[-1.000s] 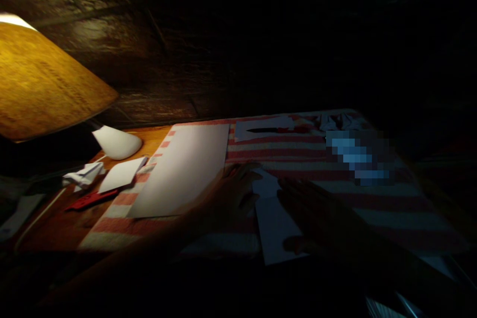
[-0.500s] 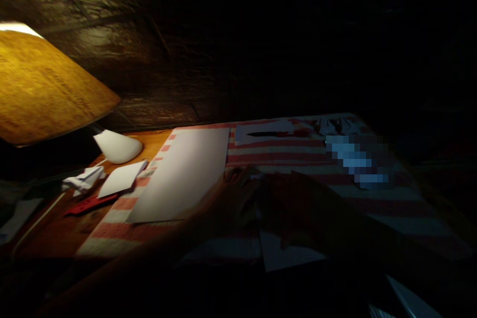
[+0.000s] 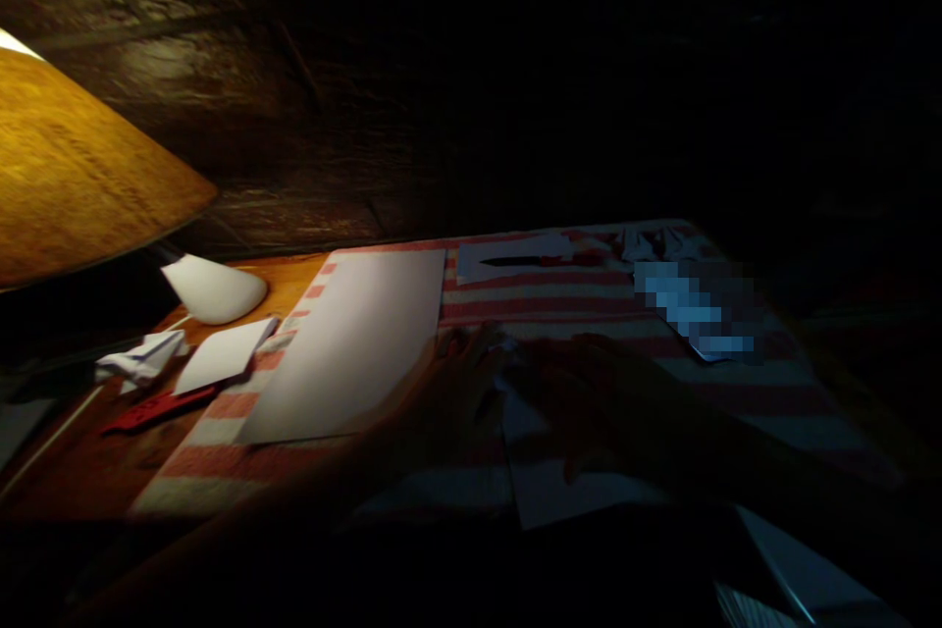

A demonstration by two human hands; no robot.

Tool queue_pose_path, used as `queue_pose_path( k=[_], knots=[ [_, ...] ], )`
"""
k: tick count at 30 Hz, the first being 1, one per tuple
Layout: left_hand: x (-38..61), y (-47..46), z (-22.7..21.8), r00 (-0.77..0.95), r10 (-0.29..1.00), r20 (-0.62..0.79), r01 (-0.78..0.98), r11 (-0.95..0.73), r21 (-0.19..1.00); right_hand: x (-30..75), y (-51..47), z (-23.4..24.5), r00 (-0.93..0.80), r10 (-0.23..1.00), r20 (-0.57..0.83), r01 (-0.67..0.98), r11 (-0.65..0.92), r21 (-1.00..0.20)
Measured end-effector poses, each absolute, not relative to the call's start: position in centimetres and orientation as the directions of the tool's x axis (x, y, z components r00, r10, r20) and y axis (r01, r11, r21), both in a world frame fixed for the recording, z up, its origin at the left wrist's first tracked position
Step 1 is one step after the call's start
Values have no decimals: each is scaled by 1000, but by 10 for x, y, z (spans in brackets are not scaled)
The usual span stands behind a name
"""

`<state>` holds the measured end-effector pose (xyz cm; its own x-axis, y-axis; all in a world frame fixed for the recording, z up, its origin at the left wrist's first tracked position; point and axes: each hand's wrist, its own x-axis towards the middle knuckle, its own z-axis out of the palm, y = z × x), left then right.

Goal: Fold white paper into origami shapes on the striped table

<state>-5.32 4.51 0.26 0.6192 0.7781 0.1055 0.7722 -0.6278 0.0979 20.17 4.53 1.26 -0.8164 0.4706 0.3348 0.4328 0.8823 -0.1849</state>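
In the dim middle of the table, my left hand (image 3: 471,378) has its fingers bent and closed on a piece of white paper (image 3: 509,375). My right hand (image 3: 589,392) meets it from the other side, fingers curled at the same paper. Deep shadow hides the fingertips and the paper's exact shape. Below both hands a white sheet (image 3: 549,502) reaches toward the table's near edge. A large blank sheet (image 3: 360,343) lies just left of my left hand, lit by the lamp.
A lamp (image 3: 213,290) with a yellow shade stands left, near folded paper (image 3: 143,359), a white pad (image 3: 225,353) and a red-handled tool (image 3: 158,409). On the striped cloth (image 3: 198,461), a knife (image 3: 507,261) lies on paper, and a blurred-out device (image 3: 696,309) is at right.
The view has shifted slightly, so everything sits a little further left. My hands stay together at the paper, and the right hand's fingers have moved slightly.
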Motion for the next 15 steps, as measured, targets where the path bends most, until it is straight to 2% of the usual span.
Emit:
queue_pose_path(
  k=[4, 8, 15],
  knots=[
    [-53, 45, 3, 625, 772, 114, 767, -635, 95, 216, 35, 21, -808, 520, 278, 466, 852, -239],
    [-54, 46, -1, 633, 762, 135, 756, -646, 102, 238, 25, 17, -803, 544, 242, 501, 837, -221],
    [-58, 51, -10, 620, 763, 186, 747, -646, 159, 248, 17, 9, -777, 563, 281, 532, 826, -185]
  ],
)
